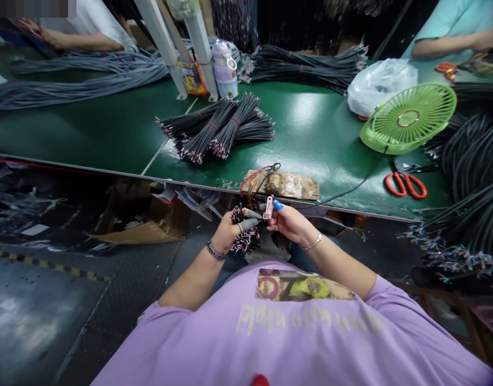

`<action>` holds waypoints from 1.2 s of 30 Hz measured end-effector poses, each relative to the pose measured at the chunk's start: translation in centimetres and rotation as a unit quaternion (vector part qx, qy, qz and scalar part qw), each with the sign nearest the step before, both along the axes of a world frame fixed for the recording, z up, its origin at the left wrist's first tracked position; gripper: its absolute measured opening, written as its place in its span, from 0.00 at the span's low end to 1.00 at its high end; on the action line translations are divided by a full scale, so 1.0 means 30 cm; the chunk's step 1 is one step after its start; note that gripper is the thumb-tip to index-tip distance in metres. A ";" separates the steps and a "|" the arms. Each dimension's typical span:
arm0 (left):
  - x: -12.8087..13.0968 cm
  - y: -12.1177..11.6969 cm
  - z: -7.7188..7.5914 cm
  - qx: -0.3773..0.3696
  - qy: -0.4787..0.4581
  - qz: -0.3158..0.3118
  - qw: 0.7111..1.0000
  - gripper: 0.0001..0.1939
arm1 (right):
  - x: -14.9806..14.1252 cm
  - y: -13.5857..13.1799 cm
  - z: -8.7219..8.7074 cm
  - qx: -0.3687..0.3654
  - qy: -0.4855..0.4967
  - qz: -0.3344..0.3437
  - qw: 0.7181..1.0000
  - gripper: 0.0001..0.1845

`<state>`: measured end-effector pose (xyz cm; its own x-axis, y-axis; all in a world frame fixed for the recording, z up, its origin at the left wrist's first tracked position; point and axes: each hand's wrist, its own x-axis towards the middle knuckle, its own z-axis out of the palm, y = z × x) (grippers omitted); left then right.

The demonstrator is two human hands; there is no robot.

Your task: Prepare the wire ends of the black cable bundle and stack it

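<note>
Left hand [230,231] clamps its fingers [251,213] around the wire bundle [247,243]; right hand [293,223] pinches the pink tool [269,208]: keep both steady.

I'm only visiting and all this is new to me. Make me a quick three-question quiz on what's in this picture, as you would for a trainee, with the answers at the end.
1. Multiple choice: which of the camera wearer's hands holds the bunch of short wires?
A) left hand
B) right hand
C) neither

2. True or false: the scissors with red-orange handles lie on the green bench.

3. Fill in the colour: one digit of the right hand wears a ____ cover at its tip.

Key: 1. A; 2. True; 3. blue.
</note>
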<state>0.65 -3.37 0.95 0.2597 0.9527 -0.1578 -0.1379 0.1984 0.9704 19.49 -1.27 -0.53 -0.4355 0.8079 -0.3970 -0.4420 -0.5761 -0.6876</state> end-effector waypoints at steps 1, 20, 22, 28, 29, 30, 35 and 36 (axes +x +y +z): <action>0.004 0.003 0.003 -0.004 -0.003 0.003 1.000 0.13 | -0.009 0.000 -0.002 0.028 -0.025 -0.022 0.999 0.18; 0.045 0.009 -0.020 -0.036 -0.011 0.008 0.999 0.14 | -0.077 0.024 -0.048 -0.029 0.042 -0.121 0.991 0.22; 0.046 0.007 -0.015 -0.043 -0.014 0.009 0.999 0.14 | -0.073 0.016 -0.050 -0.037 0.048 -0.110 0.992 0.22; 0.038 -0.011 -0.008 -0.038 -0.003 -0.010 0.999 0.15 | -0.046 -0.018 -0.049 -0.052 0.081 -0.068 0.993 0.26; 0.035 -0.015 -0.012 -0.034 0.005 -0.012 0.999 0.15 | -0.041 -0.024 -0.052 -0.056 0.087 -0.059 0.993 0.25; 0.032 -0.018 -0.018 -0.030 0.013 -0.014 0.999 0.15 | -0.036 -0.031 -0.056 -0.062 0.091 -0.048 0.993 0.25; 0.019 -0.026 -0.060 -0.008 0.072 -0.014 0.997 0.14 | -0.018 -0.081 -0.080 -0.075 0.081 0.010 0.994 0.21; 0.018 -0.026 -0.067 0.000 0.083 -0.009 0.996 0.15 | -0.017 -0.092 -0.082 -0.064 0.071 0.016 0.995 0.19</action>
<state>1.19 -4.14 -1.05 0.2472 0.9482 -0.1993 0.0285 0.1985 0.9797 18.98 -4.01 -2.97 -0.5184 0.7402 -0.4282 -0.5093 -0.6695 -0.5407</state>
